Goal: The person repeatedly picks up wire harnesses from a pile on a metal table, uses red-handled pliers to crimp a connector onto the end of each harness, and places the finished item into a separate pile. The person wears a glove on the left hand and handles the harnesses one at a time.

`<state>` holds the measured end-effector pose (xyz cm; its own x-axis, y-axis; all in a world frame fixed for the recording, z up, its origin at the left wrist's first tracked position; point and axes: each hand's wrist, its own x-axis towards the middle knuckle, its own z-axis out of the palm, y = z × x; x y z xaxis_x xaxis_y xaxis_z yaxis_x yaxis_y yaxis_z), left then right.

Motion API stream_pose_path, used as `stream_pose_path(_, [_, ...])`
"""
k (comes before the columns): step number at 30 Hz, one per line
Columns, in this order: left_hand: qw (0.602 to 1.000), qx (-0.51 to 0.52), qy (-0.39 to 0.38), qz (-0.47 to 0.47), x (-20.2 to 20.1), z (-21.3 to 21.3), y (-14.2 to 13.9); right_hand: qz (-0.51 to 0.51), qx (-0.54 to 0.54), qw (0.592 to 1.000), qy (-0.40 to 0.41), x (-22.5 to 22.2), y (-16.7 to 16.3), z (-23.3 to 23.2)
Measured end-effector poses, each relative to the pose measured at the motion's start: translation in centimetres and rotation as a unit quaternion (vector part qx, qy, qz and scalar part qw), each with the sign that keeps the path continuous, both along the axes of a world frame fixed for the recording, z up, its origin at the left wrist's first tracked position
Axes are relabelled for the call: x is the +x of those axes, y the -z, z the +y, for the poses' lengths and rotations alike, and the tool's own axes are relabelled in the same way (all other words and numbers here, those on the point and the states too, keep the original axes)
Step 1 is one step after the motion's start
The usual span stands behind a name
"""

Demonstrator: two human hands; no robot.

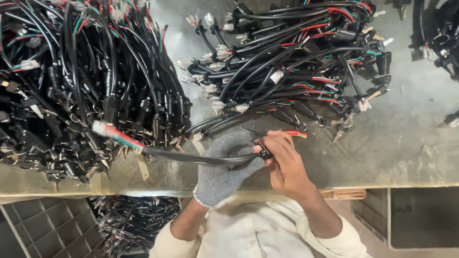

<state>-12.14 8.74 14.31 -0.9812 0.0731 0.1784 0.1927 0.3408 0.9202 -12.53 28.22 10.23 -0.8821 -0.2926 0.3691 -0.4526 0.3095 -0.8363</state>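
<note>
My left hand (224, 167), in a grey knit glove, grips a black sheathed cable (191, 156) that runs out to the left. That cable ends in red, green and white wires with a white connector (101, 128). My bare right hand (282, 160) pinches the cable's other end near the glove, where short red and green wires (295, 134) stick out to the right. Both hands hover over the near edge of the metal table (406, 143).
A big heap of black wire harnesses (71, 86) fills the table's left side, and a second pile (296, 57) lies at the back centre. More cables (440, 43) sit at the far right. Below the table are a grey divided crate (43, 229) and another bundle of harnesses (129, 222).
</note>
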Motion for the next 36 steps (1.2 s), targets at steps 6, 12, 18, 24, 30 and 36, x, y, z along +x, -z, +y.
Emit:
stream_pose_path(6, [0.987,0.048,0.143,-0.053,-1.5,-1.6,-1.8,-0.146,-0.082,0.986,-0.015,1.6,-0.3,-0.1])
stream_pose_path(12, [0.987,0.067,0.06,-0.132,-1.6,-1.0,-2.7,-0.079,-0.067,0.995,-0.001,1.5,-1.1,-0.8])
stream_pose_path(18, [0.998,-0.07,-0.007,-0.006,-0.2,-0.5,-3.0,-0.094,-0.067,0.993,0.003,1.7,-2.0,-1.0])
stream_pose_path(24, [0.996,-0.063,-0.005,-0.061,-0.4,-1.0,-2.7,-0.058,-0.047,0.997,0.001,1.7,-1.7,-1.0])
stream_pose_path(30, [0.993,-0.025,0.045,-0.106,0.1,-0.8,-1.8,-0.051,-0.051,0.997,0.01,2.2,-1.4,-1.0])
stream_pose_path(36, [0.985,-0.167,-0.032,-0.002,1.6,1.4,-1.6,-0.282,-0.104,0.953,-0.033,2.4,0.5,0.8])
